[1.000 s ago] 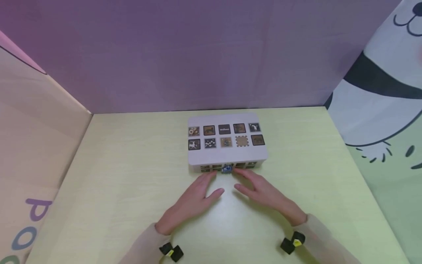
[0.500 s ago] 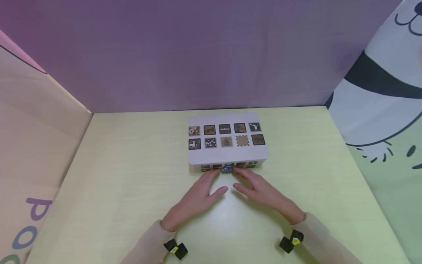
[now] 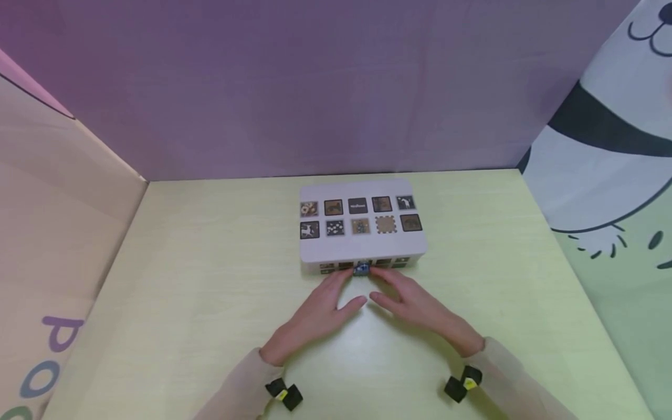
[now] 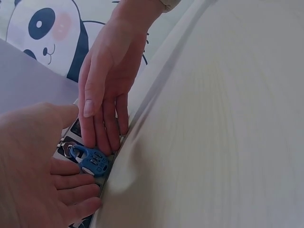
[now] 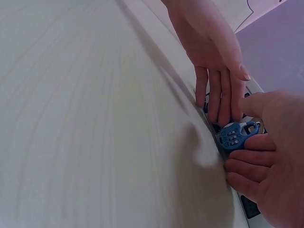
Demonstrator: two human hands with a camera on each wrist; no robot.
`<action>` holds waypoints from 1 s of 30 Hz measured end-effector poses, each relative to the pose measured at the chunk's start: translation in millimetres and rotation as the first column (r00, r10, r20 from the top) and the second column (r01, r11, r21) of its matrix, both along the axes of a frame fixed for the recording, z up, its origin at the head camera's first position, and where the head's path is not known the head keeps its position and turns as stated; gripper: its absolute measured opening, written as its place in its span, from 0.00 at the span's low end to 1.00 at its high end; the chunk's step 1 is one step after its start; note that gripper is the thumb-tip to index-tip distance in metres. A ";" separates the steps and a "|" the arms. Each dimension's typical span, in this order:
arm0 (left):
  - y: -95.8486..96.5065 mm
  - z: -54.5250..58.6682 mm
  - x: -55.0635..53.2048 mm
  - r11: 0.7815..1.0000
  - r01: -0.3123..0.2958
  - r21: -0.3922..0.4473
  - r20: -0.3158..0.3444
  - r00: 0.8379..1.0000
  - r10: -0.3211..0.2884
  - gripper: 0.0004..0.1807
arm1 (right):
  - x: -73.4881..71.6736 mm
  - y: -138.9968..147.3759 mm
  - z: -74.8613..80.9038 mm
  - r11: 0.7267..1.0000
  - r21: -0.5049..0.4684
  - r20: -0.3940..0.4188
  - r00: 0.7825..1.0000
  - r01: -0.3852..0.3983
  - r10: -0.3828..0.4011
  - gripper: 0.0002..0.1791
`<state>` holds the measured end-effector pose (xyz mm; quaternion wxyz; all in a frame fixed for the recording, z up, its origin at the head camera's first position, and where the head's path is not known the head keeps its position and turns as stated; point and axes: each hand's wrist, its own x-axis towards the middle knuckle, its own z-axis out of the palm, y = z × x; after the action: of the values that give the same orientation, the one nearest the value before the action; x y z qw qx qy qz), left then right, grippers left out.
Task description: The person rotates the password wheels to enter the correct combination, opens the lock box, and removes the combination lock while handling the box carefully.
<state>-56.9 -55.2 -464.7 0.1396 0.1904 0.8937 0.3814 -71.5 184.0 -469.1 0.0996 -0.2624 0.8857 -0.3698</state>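
Note:
A small blue combination padlock (image 4: 95, 161) with number dials hangs by its shackle at the metal clasp on the front of a white tin box (image 3: 362, 245). Dark and brown picture squares cover the box's lid and front. My left hand (image 3: 317, 309) lies to the left of the padlock, fingers extended, fingertips right beside it. On the other side, my right hand (image 3: 417, 300) has its fingers extended too, index fingertip next to the padlock. Neither hand curls round it; whether the fingertips touch it I cannot tell. Both thumbs point inward, close to each other.
The box stands on a pale wood-grain table (image 3: 199, 262), near its back edge. Behind it rises a purple backdrop (image 3: 315, 87). Printed panels stand left (image 3: 58, 204) and right (image 3: 604, 151). Each wrist carries a black strap device (image 3: 283, 395).
My left hand has shifted right, bringing its fingertips up to the padlock. The right hand has edged slightly left, so the thumbs are nearer together. Box and padlock stay where they were.

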 end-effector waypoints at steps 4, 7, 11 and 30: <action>1.3 0.1 -0.5 1.000 0.004 0.006 -0.001 1.000 -0.004 0.43 | -0.4 0.0 -2.1 1.000 -0.007 -0.011 1.000 -0.005 0.005 0.32; 2.2 0.0 -0.7 1.000 -0.002 0.005 0.009 1.000 0.002 0.43 | -0.6 -0.1 -3.1 1.000 -0.019 -0.018 1.000 -0.009 0.008 0.31; 3.7 -0.4 -1.1 1.000 -0.016 0.014 0.018 1.000 0.016 0.42 | -1.0 -0.5 -3.2 0.999 -0.038 -0.032 0.999 -0.009 0.007 0.31; 9.1 -1.6 -2.4 0.984 -0.067 0.164 0.051 0.997 0.059 0.33 | -2.1 -3.4 -8.8 0.984 -0.171 0.015 0.998 0.056 -0.054 0.22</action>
<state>-59.3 -46.1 -466.3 0.1316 0.1641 0.8611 0.4629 -73.5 180.6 -477.8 0.0712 -0.2433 0.8570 -0.4487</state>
